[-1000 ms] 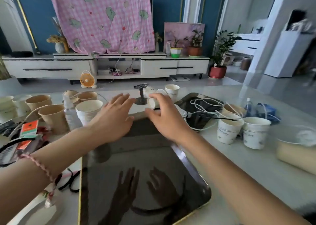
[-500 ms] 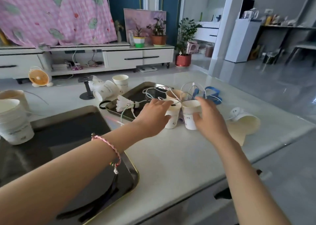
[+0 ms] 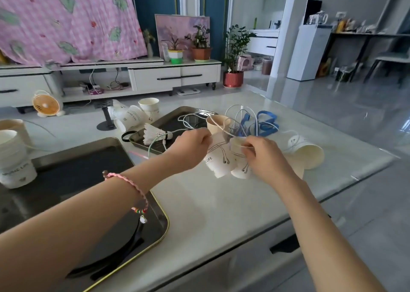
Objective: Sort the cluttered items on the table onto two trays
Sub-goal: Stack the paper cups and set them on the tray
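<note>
Two white paper cups are lifted and tilted off the table. My left hand (image 3: 192, 150) grips the left paper cup (image 3: 216, 161); my right hand (image 3: 263, 156) grips the right paper cup (image 3: 240, 167) at its rim. A tangled white cable (image 3: 240, 120) drapes over them and over a tan cup (image 3: 215, 123) behind. A large dark tray (image 3: 88, 169) lies near left under my left forearm. A smaller dark tray (image 3: 175, 118) behind holds cable and a shuttlecock (image 3: 153, 135).
A tipped white cup (image 3: 307, 152) lies right of my hands, near the table's right edge. Blue straps (image 3: 265, 123) sit behind the cable. More cups (image 3: 135, 114) and a phone stand (image 3: 106, 118) stand at the back; stacked cups (image 3: 13, 156) fill the far left.
My view swung right from the big tray to the cup cluster. Both hands took hold of the two white cups and have now lifted and tilted them.
</note>
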The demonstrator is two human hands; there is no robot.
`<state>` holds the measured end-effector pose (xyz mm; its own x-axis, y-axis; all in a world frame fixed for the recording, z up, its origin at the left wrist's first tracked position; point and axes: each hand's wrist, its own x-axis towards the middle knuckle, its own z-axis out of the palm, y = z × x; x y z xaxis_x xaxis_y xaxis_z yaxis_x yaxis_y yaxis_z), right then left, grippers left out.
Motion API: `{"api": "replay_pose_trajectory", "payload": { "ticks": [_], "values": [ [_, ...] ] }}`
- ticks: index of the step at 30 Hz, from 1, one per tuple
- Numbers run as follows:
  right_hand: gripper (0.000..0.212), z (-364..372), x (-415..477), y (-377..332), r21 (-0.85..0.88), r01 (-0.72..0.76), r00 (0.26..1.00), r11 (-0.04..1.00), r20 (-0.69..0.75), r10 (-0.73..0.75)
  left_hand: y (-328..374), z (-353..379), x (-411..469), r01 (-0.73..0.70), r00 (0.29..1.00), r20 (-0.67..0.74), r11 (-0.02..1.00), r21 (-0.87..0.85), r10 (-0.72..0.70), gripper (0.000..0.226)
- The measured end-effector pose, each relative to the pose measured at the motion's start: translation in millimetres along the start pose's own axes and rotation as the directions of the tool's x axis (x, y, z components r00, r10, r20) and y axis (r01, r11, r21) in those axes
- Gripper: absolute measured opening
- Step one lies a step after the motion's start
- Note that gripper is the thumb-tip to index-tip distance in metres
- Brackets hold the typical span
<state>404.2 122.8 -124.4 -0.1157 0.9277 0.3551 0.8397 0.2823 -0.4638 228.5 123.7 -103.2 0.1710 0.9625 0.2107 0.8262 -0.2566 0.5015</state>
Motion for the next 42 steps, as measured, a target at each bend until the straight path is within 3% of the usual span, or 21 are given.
{"api": "replay_pose_trajectory", "payload": {
  "ticks": [7,11,13,15,18,22,27,32,38,42],
  "values": [
    [0.020,-16,8,-15,0.178,-0.144,0.989,0.973,0.017,0.144,-1,-26,-16,0.201,0.977,0.012,0.905,-0.375,-0.212,0.022],
    [0.019,-17,9,-27,0.452,-0.288,0.955,0.844,0.203,0.217,-13,-47,-25,0.314,0.945,0.071,0.823,-0.474,-0.320,0.016],
    [0.024,-12,9,-36,0.529,-0.312,0.946,0.789,0.247,0.209,-23,-61,-31,0.342,0.929,0.034,0.814,-0.469,-0.370,0.021],
    [0.024,-4,13,-54,0.581,-0.286,0.956,0.762,0.228,0.184,-38,-80,-41,0.326,0.918,-0.090,0.863,-0.387,-0.387,0.022],
    [0.020,16,17,-91,0.661,-0.199,0.977,0.723,0.191,0.094,-68,-114,-56,0.264,0.914,-0.269,0.949,-0.174,-0.304,0.018],
    [0.020,59,11,-141,0.664,-0.030,0.983,0.747,0.154,-0.098,-121,-152,-83,0.352,0.877,-0.398,0.924,0.149,-0.270,0.012],
    [0.014,106,6,-195,0.597,0.186,0.964,0.780,0.043,-0.262,-174,-161,-102,0.428,0.860,-0.421,0.857,0.287,-0.288,0.016],
    [0.016,127,12,-207,0.565,0.231,0.960,0.792,0.001,-0.280,-206,-153,-91,0.452,0.877,-0.363,0.797,0.401,-0.315,0.017],
    [0.018,141,34,-231,0.533,0.307,0.936,0.789,-0.019,-0.352,-219,-154,-90,0.356,0.934,-0.265,0.683,0.638,-0.240,0.022],
    [0.021,149,49,-257,0.504,0.371,0.921,0.780,-0.088,-0.381,-231,-156,-91,0.335,0.942,-0.249,0.657,0.675,-0.224,0.021]
  ]
}}
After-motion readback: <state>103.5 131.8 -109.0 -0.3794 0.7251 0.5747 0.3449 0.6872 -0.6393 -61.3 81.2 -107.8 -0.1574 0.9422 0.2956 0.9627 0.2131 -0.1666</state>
